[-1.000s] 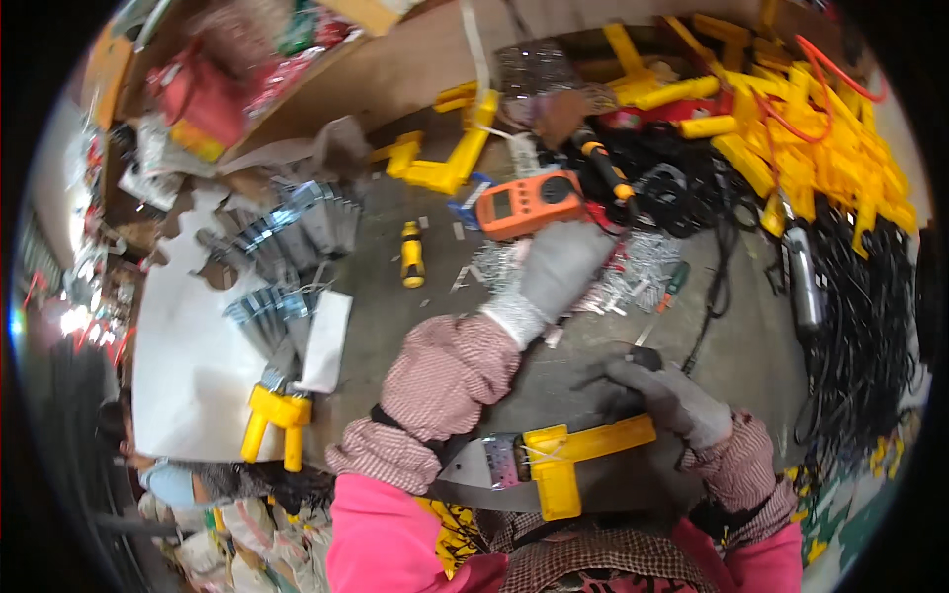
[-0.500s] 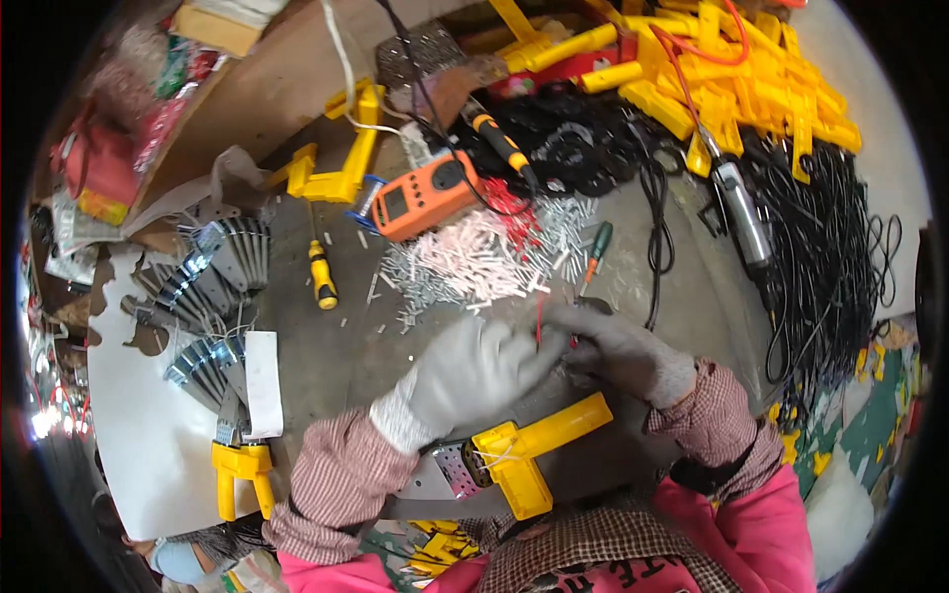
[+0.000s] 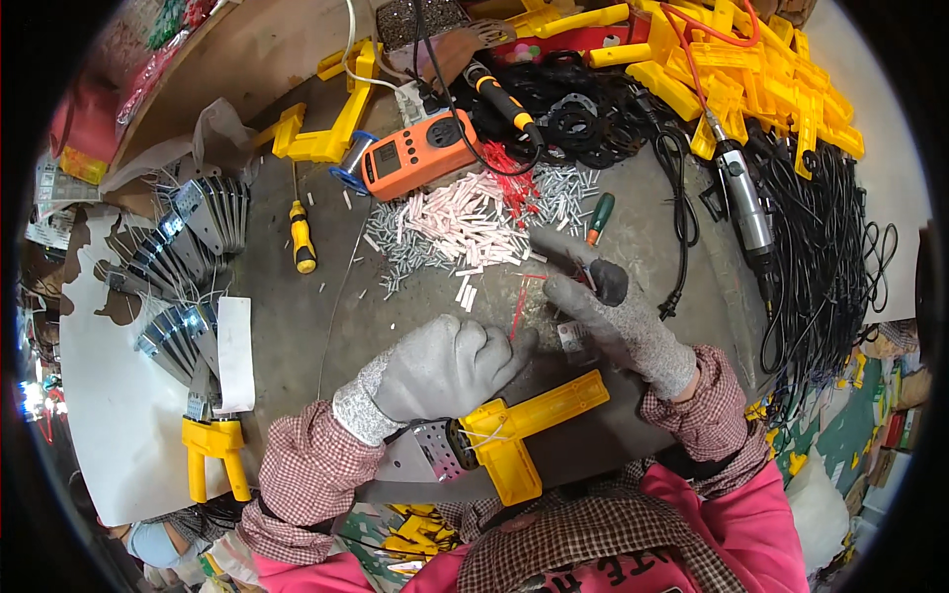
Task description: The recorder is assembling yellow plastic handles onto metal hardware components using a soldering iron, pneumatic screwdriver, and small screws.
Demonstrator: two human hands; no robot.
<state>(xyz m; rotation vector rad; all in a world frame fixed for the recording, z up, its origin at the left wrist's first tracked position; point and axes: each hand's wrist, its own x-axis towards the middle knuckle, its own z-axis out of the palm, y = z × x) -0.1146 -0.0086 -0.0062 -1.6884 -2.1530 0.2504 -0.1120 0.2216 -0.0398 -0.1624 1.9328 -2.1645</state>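
Observation:
My left hand (image 3: 445, 366), in a grey coated glove, is closed with its fingertips pinching a thin red wire (image 3: 519, 306). The wire rises from those fingertips and bends toward the fingers of my right hand (image 3: 618, 311). This gloved hand curls around a small black part (image 3: 608, 282), whose exact kind I cannot make out. Under the right hand a small silver-labelled piece (image 3: 572, 338) shows partly. Nearest me lies a yellow plastic housing (image 3: 509, 445) with a perforated metal plate (image 3: 435, 450) and white string tied on it.
Beyond my hands lies a heap of small screws and pale sleeves (image 3: 465, 217), with red wires (image 3: 514, 183). An orange meter (image 3: 420, 153), yellow screwdriver (image 3: 301, 237) and green screwdriver (image 3: 599, 219) lie around it. Black cords (image 3: 830, 237), an electric screwdriver (image 3: 741, 203) and yellow housings (image 3: 741, 69) fill the right.
My hands have moved apart, the left slightly down and left. The red wire now shows stretched between them. The whole view has shifted a little.

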